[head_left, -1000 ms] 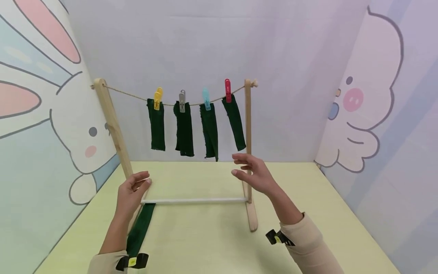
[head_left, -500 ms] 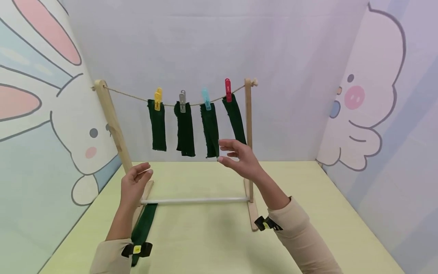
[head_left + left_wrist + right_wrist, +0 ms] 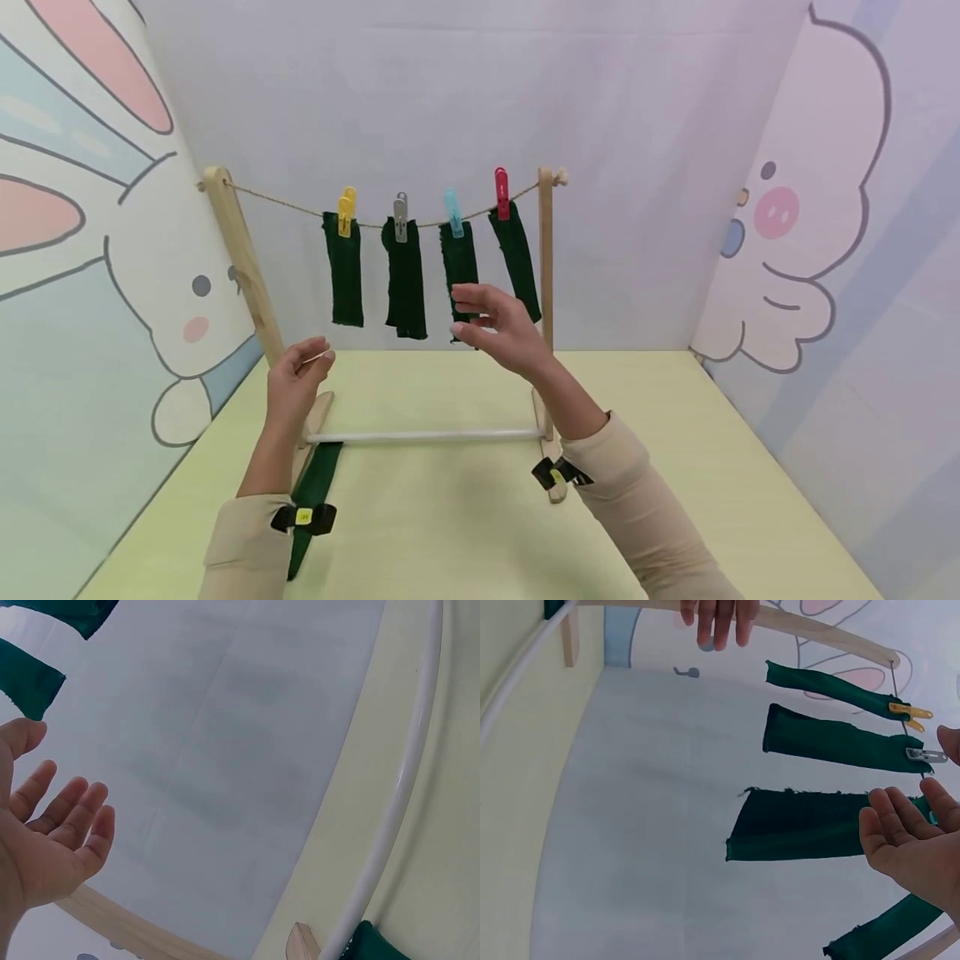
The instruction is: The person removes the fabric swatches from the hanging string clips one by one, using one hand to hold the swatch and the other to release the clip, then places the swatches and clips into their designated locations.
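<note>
Several dark green cloth strips hang from a thin rope, each under its own clothespin: yellow, grey, light blue and red. My right hand is in front of the third cloth strip, fingers loosely bent and holding nothing; it covers part of that strip. Beside the left wooden post, my left hand is raised with relaxed fingers, also holding nothing. In the left wrist view its fingers are spread apart below the yellow-pinned strip.
A further green cloth lies on the pale yellow table by the left foot of the rack. A white crossbar joins the two feet low down. The right wooden post stands behind the right forearm. Cartoon-printed walls enclose the sides.
My right hand has moved left and up, from near the right post to in front of the third strip. My left hand has risen slightly. The hanging strips stay in place.
</note>
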`<control>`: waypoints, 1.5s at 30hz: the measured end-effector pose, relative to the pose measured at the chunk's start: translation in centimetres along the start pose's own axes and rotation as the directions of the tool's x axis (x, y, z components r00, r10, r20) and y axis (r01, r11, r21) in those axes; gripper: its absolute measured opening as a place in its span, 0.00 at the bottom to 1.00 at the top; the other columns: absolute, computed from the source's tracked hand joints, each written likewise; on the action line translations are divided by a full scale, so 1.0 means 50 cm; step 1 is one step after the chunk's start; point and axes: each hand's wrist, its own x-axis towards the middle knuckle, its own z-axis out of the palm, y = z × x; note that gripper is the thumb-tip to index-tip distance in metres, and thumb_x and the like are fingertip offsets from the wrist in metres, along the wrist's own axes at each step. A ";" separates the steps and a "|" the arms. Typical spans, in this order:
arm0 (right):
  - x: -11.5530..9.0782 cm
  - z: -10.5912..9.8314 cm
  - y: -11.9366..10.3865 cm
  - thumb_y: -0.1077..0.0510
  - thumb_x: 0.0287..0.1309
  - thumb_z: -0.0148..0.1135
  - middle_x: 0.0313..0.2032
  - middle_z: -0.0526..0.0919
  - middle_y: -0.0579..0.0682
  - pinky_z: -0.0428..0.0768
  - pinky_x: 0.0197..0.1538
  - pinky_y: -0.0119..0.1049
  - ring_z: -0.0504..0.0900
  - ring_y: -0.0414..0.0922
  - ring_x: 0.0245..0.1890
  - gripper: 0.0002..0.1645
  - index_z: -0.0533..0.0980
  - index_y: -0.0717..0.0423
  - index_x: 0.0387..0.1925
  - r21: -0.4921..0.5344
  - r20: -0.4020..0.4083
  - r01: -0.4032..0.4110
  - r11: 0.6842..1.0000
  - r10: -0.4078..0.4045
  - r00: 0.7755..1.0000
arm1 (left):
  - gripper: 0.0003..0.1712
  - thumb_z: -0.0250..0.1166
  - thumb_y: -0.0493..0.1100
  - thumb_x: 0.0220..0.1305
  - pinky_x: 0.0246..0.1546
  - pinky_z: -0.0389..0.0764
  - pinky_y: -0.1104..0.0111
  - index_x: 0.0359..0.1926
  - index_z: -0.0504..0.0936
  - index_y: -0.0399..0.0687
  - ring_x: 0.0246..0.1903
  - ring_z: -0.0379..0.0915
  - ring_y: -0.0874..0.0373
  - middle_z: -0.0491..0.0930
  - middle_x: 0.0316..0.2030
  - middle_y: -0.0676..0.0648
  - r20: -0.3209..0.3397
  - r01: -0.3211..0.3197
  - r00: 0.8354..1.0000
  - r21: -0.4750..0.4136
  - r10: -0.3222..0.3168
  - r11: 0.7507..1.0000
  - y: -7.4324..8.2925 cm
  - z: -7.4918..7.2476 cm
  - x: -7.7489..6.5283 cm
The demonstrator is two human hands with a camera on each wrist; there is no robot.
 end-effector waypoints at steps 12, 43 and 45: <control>0.044 0.028 -0.030 0.65 0.58 0.60 0.56 0.72 0.60 0.72 0.53 0.43 0.73 0.51 0.53 0.28 0.65 0.66 0.60 -0.010 0.039 0.073 0.997 -0.073 0.997 | 0.16 0.63 0.43 0.63 0.39 0.73 0.80 0.51 0.75 0.49 0.42 0.73 0.66 0.74 0.46 0.51 0.004 -0.013 1.000 -0.078 0.014 0.997 0.013 0.008 0.026; 0.144 0.082 -0.080 0.64 0.58 0.60 0.58 0.71 0.57 0.71 0.54 0.36 0.71 0.43 0.56 0.28 0.66 0.63 0.60 -0.060 0.008 0.132 0.989 -0.132 0.991 | 0.28 0.61 0.50 0.63 0.40 0.75 0.77 0.60 0.70 0.40 0.44 0.72 0.65 0.72 0.50 0.48 0.077 -0.093 0.993 0.008 0.092 0.996 0.064 0.023 0.076; 0.150 0.084 -0.084 0.64 0.58 0.60 0.58 0.70 0.57 0.71 0.54 0.35 0.70 0.43 0.56 0.29 0.66 0.64 0.61 -0.073 0.005 0.144 0.987 -0.144 0.990 | 0.27 0.61 0.49 0.63 0.39 0.75 0.77 0.59 0.71 0.42 0.42 0.74 0.66 0.73 0.48 0.50 0.099 -0.109 0.989 0.004 0.108 0.994 0.065 0.021 0.074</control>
